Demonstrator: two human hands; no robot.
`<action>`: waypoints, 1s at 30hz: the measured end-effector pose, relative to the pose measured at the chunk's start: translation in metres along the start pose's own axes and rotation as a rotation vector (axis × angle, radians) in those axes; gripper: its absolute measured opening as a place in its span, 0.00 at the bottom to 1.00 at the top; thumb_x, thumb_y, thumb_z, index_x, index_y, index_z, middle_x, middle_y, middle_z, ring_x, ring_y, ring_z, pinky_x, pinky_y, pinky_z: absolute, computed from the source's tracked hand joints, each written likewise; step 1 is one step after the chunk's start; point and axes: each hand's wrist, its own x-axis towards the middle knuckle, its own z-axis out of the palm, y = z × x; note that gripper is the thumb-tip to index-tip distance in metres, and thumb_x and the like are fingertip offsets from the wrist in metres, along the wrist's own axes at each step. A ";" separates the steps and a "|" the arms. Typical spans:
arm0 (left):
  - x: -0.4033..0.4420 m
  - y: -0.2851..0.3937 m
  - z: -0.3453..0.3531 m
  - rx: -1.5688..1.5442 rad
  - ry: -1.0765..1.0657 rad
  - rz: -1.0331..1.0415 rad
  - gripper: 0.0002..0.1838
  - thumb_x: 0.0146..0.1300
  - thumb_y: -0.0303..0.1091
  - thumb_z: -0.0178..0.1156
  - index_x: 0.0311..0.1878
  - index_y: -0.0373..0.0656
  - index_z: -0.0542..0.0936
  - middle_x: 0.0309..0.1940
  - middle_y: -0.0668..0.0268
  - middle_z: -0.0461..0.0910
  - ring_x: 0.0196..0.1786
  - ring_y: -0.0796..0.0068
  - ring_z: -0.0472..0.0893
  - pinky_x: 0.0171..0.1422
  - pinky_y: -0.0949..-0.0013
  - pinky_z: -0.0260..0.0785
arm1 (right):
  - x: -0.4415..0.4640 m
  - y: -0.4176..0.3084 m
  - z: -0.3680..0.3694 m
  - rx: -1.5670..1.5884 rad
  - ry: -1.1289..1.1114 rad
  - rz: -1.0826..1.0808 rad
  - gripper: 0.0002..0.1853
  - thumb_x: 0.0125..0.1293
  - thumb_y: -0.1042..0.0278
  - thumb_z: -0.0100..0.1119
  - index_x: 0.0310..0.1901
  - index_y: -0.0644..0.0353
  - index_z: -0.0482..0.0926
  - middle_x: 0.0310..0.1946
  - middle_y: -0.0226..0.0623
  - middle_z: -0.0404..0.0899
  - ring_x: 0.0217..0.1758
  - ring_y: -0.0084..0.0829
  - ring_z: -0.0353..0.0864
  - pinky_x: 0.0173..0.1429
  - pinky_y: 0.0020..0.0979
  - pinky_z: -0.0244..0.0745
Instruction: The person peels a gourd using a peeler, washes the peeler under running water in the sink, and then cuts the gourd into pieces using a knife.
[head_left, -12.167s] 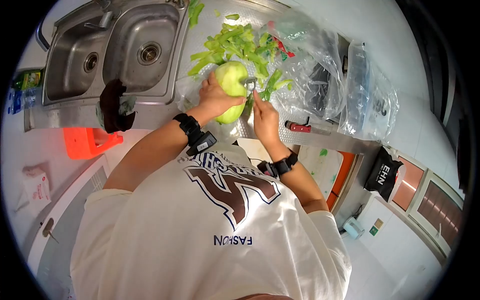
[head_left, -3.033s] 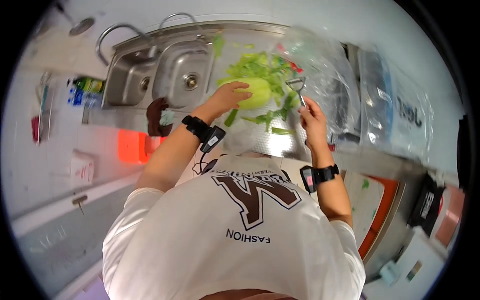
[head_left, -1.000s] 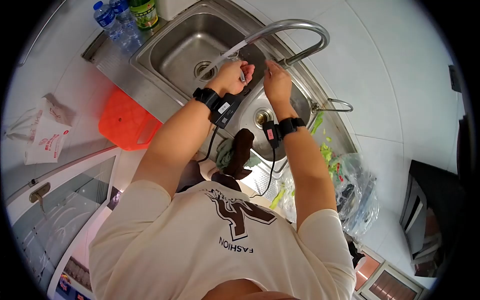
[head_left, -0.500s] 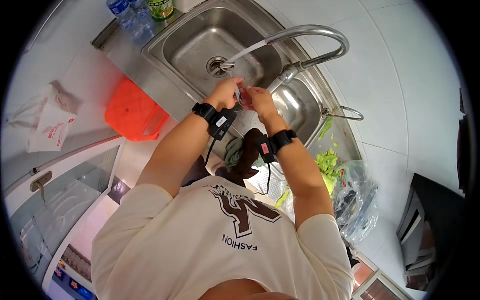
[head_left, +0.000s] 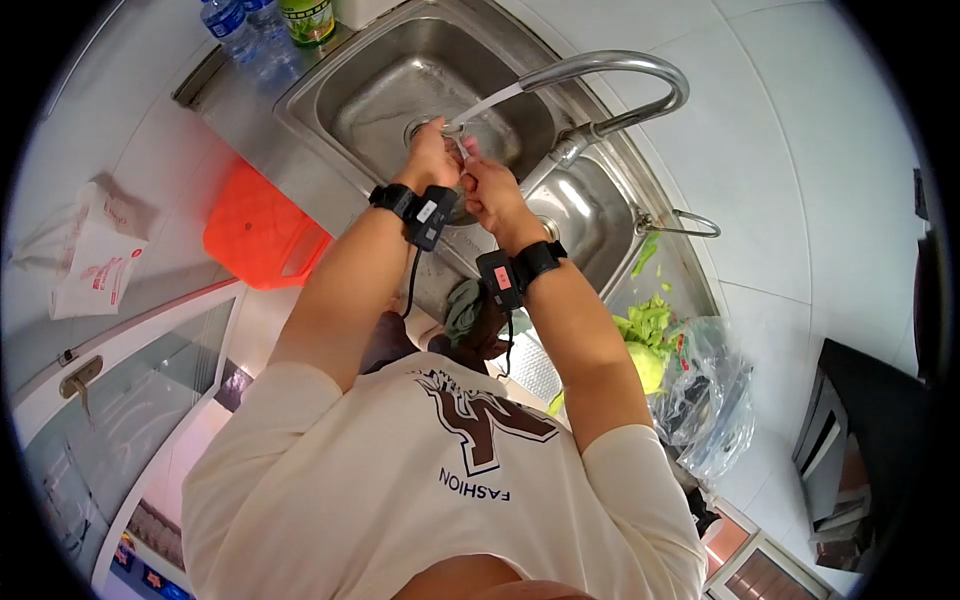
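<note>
My left hand [head_left: 432, 160] and my right hand [head_left: 491, 192] are close together over the sink's left basin [head_left: 350, 95], near the water stream [head_left: 488, 103] from the tap. Between them is a small, slim, shiny thing [head_left: 461, 150], with something pinkish at my right fingertips; its kind is too small to make out. My right fingers are closed round its near side. My left hand curls against its other side, fingers partly hidden. A black strap with a small box sits on each wrist.
A curved metal tap [head_left: 640, 62] arches over the sink from the right. Green peelings [head_left: 645, 320], a pale green round vegetable [head_left: 646, 368] and a clear plastic bag [head_left: 705, 400] lie at the right. Bottles [head_left: 230, 30] stand far left; an orange plastic stool [head_left: 255, 230] is below the counter.
Both hands have moved farther out and slightly left, up to the falling water, with the small shiny thing still between them. The water keeps running.
</note>
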 end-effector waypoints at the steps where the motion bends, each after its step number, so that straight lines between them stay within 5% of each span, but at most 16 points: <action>1: 0.000 0.004 0.004 -0.043 0.035 0.009 0.20 0.74 0.47 0.47 0.50 0.35 0.72 0.39 0.55 0.79 0.40 0.60 0.79 0.49 0.59 0.74 | 0.001 0.000 0.001 0.001 0.002 -0.002 0.06 0.72 0.63 0.50 0.36 0.52 0.73 0.19 0.23 0.66 0.17 0.20 0.59 0.21 0.25 0.51; 8: 0.021 0.006 -0.004 0.227 -0.001 0.120 0.10 0.72 0.36 0.52 0.49 0.41 0.73 0.33 0.58 0.78 0.32 0.64 0.79 0.32 0.60 0.71 | -0.006 -0.003 0.003 0.163 0.015 0.075 0.06 0.72 0.63 0.50 0.40 0.54 0.73 0.19 0.24 0.64 0.18 0.20 0.55 0.22 0.24 0.50; 14: 0.036 0.006 -0.012 0.310 0.044 0.128 0.10 0.70 0.39 0.54 0.43 0.42 0.76 0.26 0.60 0.78 0.29 0.66 0.78 0.29 0.64 0.68 | -0.007 -0.003 -0.003 0.190 -0.047 0.079 0.07 0.74 0.64 0.49 0.43 0.55 0.74 0.20 0.24 0.62 0.18 0.20 0.53 0.22 0.24 0.48; 17: 0.030 0.011 -0.010 0.278 -0.099 0.093 0.12 0.74 0.40 0.51 0.44 0.39 0.75 0.29 0.61 0.77 0.31 0.66 0.77 0.38 0.63 0.71 | -0.007 -0.003 -0.004 0.116 -0.040 0.038 0.07 0.74 0.62 0.50 0.41 0.55 0.73 0.19 0.24 0.63 0.18 0.20 0.55 0.22 0.24 0.50; 23: 0.017 0.004 -0.007 0.225 -0.046 0.099 0.20 0.78 0.44 0.44 0.48 0.36 0.76 0.36 0.60 0.80 0.37 0.66 0.78 0.43 0.62 0.71 | -0.006 0.003 -0.006 -0.001 -0.029 -0.028 0.09 0.74 0.60 0.51 0.39 0.55 0.72 0.19 0.24 0.65 0.17 0.20 0.57 0.21 0.25 0.51; 30: 0.026 0.005 -0.022 0.194 -0.113 0.187 0.12 0.76 0.39 0.48 0.52 0.43 0.75 0.41 0.61 0.80 0.40 0.67 0.79 0.43 0.61 0.70 | -0.007 0.004 -0.012 0.084 -0.056 0.045 0.10 0.74 0.62 0.51 0.48 0.58 0.75 0.19 0.23 0.63 0.17 0.18 0.53 0.22 0.24 0.49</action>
